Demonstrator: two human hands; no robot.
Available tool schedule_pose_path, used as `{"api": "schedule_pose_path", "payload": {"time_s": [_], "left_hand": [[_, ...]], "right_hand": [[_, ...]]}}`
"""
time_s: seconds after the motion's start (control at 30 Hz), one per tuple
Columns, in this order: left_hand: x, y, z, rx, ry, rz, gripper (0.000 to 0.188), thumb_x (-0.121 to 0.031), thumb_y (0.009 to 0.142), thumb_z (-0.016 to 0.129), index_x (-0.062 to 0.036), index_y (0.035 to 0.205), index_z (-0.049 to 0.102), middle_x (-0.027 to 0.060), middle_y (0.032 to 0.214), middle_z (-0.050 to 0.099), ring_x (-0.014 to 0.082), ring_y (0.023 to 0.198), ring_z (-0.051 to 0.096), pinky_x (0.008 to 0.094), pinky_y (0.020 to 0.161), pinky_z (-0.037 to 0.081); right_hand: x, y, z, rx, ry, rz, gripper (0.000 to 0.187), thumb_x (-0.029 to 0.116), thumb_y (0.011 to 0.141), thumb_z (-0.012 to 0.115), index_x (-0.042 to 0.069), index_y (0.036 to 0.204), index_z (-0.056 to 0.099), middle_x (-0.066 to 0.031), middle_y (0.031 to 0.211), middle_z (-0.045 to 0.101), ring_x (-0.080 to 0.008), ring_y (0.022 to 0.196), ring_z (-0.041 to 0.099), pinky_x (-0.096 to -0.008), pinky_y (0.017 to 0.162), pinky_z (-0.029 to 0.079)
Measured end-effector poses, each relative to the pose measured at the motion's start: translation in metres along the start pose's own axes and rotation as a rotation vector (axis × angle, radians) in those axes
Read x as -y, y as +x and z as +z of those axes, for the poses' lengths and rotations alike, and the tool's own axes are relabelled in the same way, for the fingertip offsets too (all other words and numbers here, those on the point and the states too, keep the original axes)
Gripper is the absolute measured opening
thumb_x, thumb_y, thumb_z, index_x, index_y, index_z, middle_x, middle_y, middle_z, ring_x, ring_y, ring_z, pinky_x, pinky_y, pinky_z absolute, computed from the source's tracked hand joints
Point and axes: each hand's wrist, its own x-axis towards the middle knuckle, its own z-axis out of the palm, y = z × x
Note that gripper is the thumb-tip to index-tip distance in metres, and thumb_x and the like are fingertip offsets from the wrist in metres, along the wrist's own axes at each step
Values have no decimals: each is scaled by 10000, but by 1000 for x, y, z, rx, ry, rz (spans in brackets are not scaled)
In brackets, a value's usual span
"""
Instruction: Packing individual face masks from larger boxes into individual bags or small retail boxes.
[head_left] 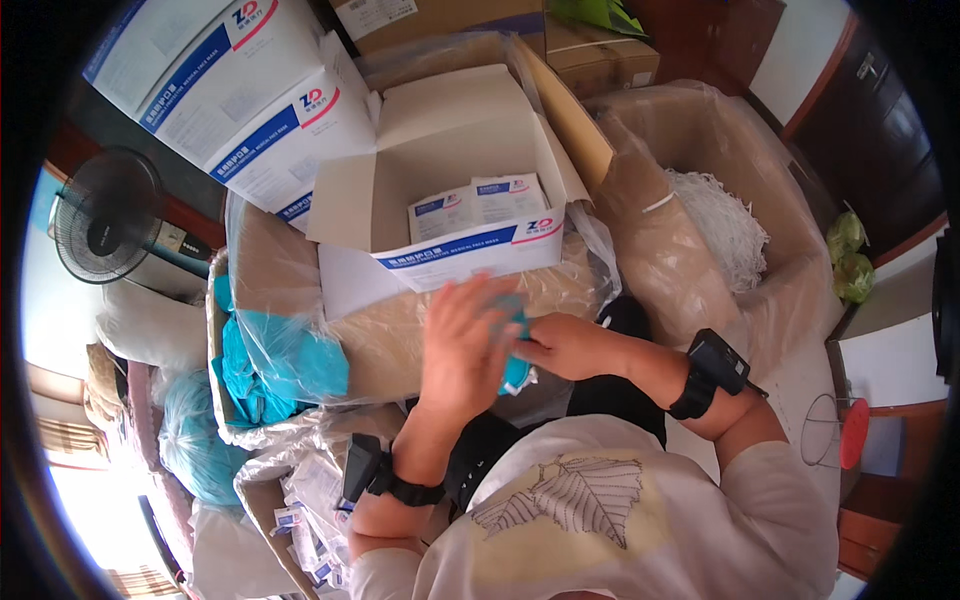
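Observation:
My right hand [562, 343] is closed on a teal face mask [516, 372], partly hidden between my hands in front of my lap. My left hand [462, 345] is raised against the mask's left side. Its fingers are smeared by motion, so their grip is unclear. Just beyond my hands stands a white carton [475, 262] with its flaps up. Small white printed packets [508, 200] lie inside it. Left of my left hand, a heap of teal masks [262, 368] is partly under clear plastic.
White cartons [245, 120] are stacked at the far left beside a black fan [108, 215]. A plastic-lined brown box [690, 120] at right holds a pile of white strips [722, 225]. Near my left elbow, another lined box contains small packets [315, 520]. A teal-filled bag [200, 440] stands at left.

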Motion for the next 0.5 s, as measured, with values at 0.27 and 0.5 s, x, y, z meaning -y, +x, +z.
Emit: {"api": "schedule_pose_path", "payload": {"time_s": [0.27,0.5], "left_hand": [[10,-19,33,441,-260,-377,237,-245,863,512,-43,856,636,86,707,613,243,667,586,312,617,450],[54,-40,-1,235,-378,-648,263,-274,850,543,-43,790,653,70,653,593,136,594,532,268,562,420]], "right_hand": [[-5,-11,5,595,613,258,253,216,903,451,3,1010,536,-23,743,502,-105,723,491,-247,680,428],[-31,-36,-15,519,499,272,265,232,917,423,7,995,542,-3,760,507,-84,734,487,-231,667,413]]}}
